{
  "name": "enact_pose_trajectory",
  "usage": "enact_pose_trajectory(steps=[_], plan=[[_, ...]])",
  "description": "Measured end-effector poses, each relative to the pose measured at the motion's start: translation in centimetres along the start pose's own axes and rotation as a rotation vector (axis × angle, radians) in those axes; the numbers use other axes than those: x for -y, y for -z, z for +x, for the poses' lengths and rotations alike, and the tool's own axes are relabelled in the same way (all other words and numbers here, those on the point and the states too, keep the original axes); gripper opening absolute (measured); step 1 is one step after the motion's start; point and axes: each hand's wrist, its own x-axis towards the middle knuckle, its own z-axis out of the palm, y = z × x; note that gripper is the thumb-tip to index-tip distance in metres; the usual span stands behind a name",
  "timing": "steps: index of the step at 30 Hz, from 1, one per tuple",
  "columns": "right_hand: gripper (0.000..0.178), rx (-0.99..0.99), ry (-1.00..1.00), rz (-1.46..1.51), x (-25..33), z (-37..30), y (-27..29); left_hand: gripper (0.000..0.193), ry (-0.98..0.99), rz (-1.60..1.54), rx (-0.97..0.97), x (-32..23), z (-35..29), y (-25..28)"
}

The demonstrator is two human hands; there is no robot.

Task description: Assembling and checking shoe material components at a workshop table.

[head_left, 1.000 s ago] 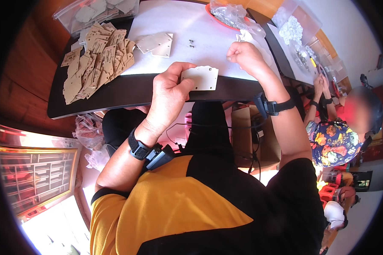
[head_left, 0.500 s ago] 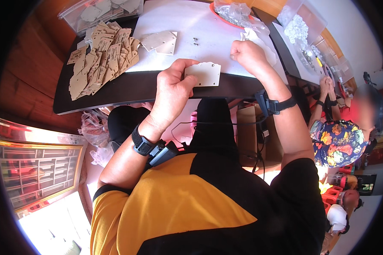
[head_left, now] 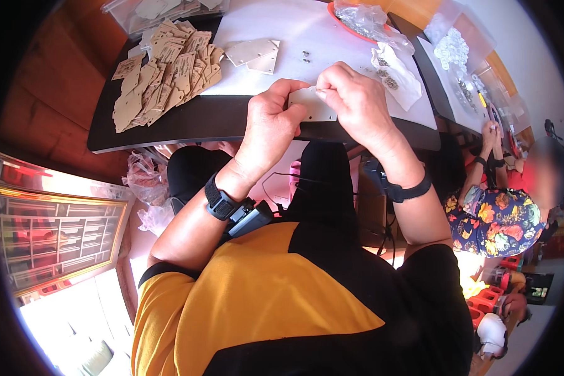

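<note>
My left hand (head_left: 272, 118) grips a thin white plate (head_left: 319, 113) with small holes, thumb on top, near the table's front edge. Over the plate's far edge, my right hand (head_left: 357, 103) is closed in a pinch; whatever sits between its fingertips is too small to make out. Beyond the hands, a few tiny metal pieces (head_left: 306, 57) lie on the white table covering (head_left: 257, 84). Two or so similar flat plates (head_left: 254, 54) rest overlapped to the left of them. On the right, small metal parts (head_left: 387, 76) lie on a crumpled white sheet (head_left: 409, 94).
A heap of tan flat pieces (head_left: 163, 78) covers the table's left side, with a clear bin (head_left: 128, 22) behind it. At the far right stands a red tray (head_left: 339, 22) holding a plastic bag (head_left: 363, 14). Another person in a floral garment (head_left: 498, 216) works at a neighbouring table.
My right hand has come from over the white sheet, left and nearer, to the plate in my left hand. The sheet's metal parts now show. The whole view has shifted slightly.
</note>
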Motion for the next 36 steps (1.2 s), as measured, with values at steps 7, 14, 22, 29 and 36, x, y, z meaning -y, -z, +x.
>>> enact_pose_trajectory(steps=[7, 14, 22, 29, 36], plan=[[0.008, -0.125, 0.08, -0.024, -0.3, -0.3, -0.9, 0.031, -0.015, -0.056, 0.005, 0.0, -0.2, -0.1], [0.01, -0.152, 0.012, 0.173, -0.8, -0.5, -1.6, 0.031, -0.037, -0.06, 0.023, 0.1, -0.2, 0.0], [0.011, -0.184, -0.015, 0.199, -0.5, -0.7, -1.6, 0.03, -0.039, -0.037, 0.025, 0.0, -0.3, -0.1], [0.011, 0.005, -0.414, 0.597, -0.9, -0.5, -1.6, 0.029, -0.095, -0.009, 0.026, 0.5, -0.3, -0.1], [0.012, 0.064, -0.396, 0.718, -1.8, -0.5, -1.8, 0.029, -0.106, 0.024, 0.033, 0.7, -0.5, -0.2]])
